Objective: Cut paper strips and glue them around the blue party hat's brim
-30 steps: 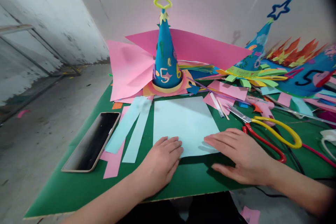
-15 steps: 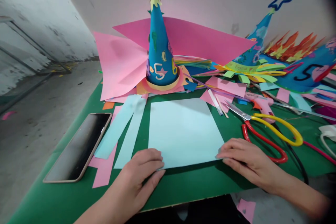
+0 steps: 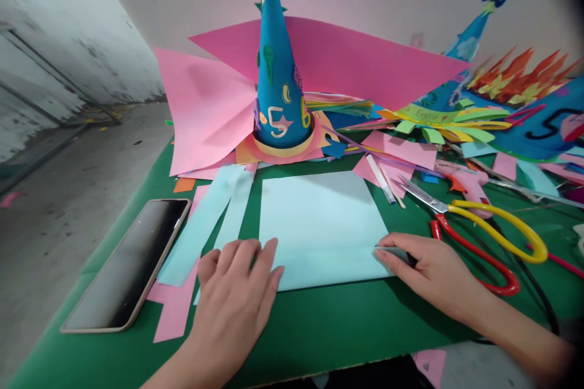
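Note:
A light blue sheet of paper [image 3: 319,213] lies on the green table, its near edge turned up into a strip [image 3: 328,268]. My right hand [image 3: 422,264] pinches the right end of this turned-up edge between thumb and fingers. At the left end, my left hand [image 3: 241,279] holds the paper with bent fingers, index finger and thumb at its side; part of the contact is hidden. Scissors [image 3: 440,209] with yellow and red handles lie right of the sheet, just beyond my right hand. Light blue strips [image 3: 201,225] are left of the sheet, partly under my left hand.
A phone [image 3: 128,267] lies at the table's left side. Behind the sheet stands a decorated blue cone hat [image 3: 278,85] before pink paper [image 3: 356,61]. More hats [image 3: 542,121], a pink glue gun [image 3: 469,182], a marker [image 3: 380,179] and paper scraps crowd the right.
The sheet's near edge has been lifted and turned over away from me. My right hand has moved slightly up with it; my left hand has turned, its fingers now pointing farther forward.

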`<state>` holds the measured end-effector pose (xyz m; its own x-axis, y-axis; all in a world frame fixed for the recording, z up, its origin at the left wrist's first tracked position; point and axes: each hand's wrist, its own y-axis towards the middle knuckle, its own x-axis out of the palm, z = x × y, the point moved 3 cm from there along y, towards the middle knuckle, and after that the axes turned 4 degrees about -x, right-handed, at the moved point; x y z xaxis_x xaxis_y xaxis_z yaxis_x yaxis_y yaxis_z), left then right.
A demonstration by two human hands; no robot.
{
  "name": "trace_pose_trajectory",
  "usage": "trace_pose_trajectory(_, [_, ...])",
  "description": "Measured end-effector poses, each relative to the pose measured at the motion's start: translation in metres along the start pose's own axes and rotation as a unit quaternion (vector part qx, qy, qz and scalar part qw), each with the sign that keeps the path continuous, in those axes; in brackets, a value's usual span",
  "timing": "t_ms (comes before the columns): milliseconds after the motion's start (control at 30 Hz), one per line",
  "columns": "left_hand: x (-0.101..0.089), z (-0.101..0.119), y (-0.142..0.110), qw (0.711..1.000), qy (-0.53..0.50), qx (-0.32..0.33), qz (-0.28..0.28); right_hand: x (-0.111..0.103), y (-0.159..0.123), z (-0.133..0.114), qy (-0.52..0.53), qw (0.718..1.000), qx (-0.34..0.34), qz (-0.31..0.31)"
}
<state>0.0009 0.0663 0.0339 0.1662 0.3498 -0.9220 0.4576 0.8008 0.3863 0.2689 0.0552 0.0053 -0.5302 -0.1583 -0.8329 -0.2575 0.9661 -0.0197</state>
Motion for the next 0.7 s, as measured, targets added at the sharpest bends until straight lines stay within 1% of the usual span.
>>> trace_pose_trajectory(33, [-0.002,0.006,-0.001,1.000,0.005,0.014,0.022,0.000,0.000,0.000,-0.002,1.000,0.000,-0.002])
trace_pose_trajectory(67, [-0.002,0.014,-0.001,0.999,-0.004,0.044,0.031,0.000,0.000,0.000,-0.004,1.000,0.000,-0.002])
trace_pose_trajectory(100, [-0.001,0.024,-0.002,0.996,-0.023,0.087,0.028,0.001,0.000,0.001,-0.005,1.000,-0.001,-0.001])
trace_pose_trajectory(167, [0.007,0.045,-0.006,0.979,-0.047,0.197,-0.017,0.001,0.000,0.001,-0.004,1.000,-0.003,-0.001])
trace_pose_trajectory(200, [0.011,0.053,-0.008,0.972,-0.050,0.227,-0.029,0.000,0.000,0.001,-0.004,1.000,-0.005,-0.001])
trace_pose_trajectory(233, [0.016,0.059,-0.010,0.968,-0.050,0.241,-0.043,0.000,0.000,0.002,-0.003,1.000,-0.006,-0.001])
trace_pose_trajectory(300, [0.025,0.065,-0.015,0.968,-0.049,0.240,-0.046,0.000,0.000,0.002,-0.003,1.000,-0.004,0.004])
trace_pose_trajectory(400, [0.034,0.066,-0.020,0.971,-0.038,0.233,-0.041,-0.001,0.000,0.002,-0.002,1.000,0.007,0.016])
trace_pose_trajectory(533, [0.036,0.064,-0.024,0.971,-0.025,0.237,-0.025,0.000,0.000,0.002,0.004,0.999,0.019,0.031])
trace_pose_trajectory(700, [0.035,0.066,-0.024,0.972,-0.022,0.234,-0.025,0.001,-0.002,0.003,-0.009,0.999,0.020,0.045])
